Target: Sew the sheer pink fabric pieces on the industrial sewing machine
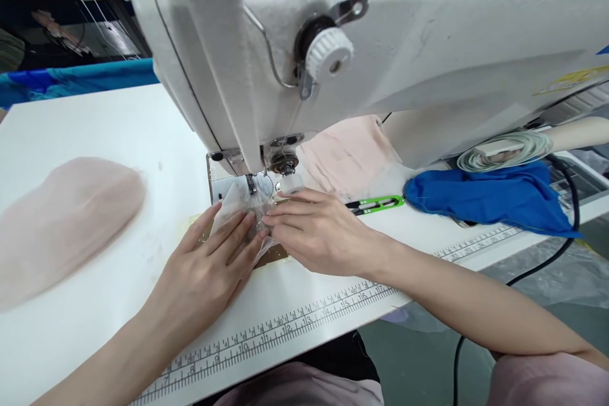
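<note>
A small piece of sheer whitish fabric [233,202] lies under the presser foot [251,185] of a white sewing machine [428,32]. My left hand [204,269] rests flat on the fabric's near left part, fingers stretched toward the foot. On the right edge, close to the needle area, my right hand [328,231] has its fingers drawn together on the same fabric. Its thumb is hidden. Both sets of fingertips nearly meet just in front of the foot. Green thread snips [380,204] lie just beyond my right wrist.
Sheer pale pink fabric [71,222] lies at the left, and more pink fabric [349,155] lies behind the needle. A blue cloth [490,200] and coiled pale tape [504,151] are at right. A printed ruler [285,328] follows the front edge; a black cable [566,244] hangs down.
</note>
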{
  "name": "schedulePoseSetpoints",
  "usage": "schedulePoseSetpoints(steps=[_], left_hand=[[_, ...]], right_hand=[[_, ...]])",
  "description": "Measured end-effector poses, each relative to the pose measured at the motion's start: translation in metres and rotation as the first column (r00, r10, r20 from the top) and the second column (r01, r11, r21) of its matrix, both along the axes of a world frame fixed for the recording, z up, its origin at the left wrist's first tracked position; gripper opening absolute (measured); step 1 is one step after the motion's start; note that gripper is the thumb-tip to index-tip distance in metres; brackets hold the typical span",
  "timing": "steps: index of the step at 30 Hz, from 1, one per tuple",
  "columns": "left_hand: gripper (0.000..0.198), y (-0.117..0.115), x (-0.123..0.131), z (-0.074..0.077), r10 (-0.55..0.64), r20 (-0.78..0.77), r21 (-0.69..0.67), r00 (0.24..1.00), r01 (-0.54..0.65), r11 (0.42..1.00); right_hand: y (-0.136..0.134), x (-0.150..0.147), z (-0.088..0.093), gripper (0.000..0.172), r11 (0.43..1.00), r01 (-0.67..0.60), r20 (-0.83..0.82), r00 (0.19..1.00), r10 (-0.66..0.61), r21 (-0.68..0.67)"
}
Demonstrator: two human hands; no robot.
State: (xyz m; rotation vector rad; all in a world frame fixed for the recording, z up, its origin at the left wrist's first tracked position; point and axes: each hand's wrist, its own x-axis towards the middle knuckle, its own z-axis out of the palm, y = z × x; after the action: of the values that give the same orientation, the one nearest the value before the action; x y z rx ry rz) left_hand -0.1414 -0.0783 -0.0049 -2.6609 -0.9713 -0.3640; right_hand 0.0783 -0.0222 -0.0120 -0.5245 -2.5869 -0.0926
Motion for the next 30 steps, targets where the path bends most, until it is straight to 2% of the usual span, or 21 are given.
schedulePoseSetpoints(steps=[6,15,23,30], left_hand=[[0.028,0.003,-0.001,-0.001,0.018,0.065,-0.044,0.998,-0.015,0.999],[0.03,0.016,-0.007,-0.004,0.031,0.01,0.009,0.999,-0.031,0.999],[0.033,0.027,-0.008,-0.005,0.096,0.106,-0.089,0.99,-0.086,0.992],[0.03,0.037,-0.01,-0.009,0.091,0.047,-0.002,0.995,-0.091,0.996]], right_hand=[[0.001,-0.001,-0.001,0.024,1.0,-0.005,-0.03,1.0,0.005,0.007],[0.005,-0.004,-0.008,0.026,0.996,0.064,-0.061,0.996,-0.06,0.063],[0.012,-0.008,-0.011,0.026,0.989,0.126,-0.069,0.99,-0.12,0.082],[0.019,-0.011,-0.01,0.023,0.982,0.165,-0.025,0.986,-0.164,0.087]])
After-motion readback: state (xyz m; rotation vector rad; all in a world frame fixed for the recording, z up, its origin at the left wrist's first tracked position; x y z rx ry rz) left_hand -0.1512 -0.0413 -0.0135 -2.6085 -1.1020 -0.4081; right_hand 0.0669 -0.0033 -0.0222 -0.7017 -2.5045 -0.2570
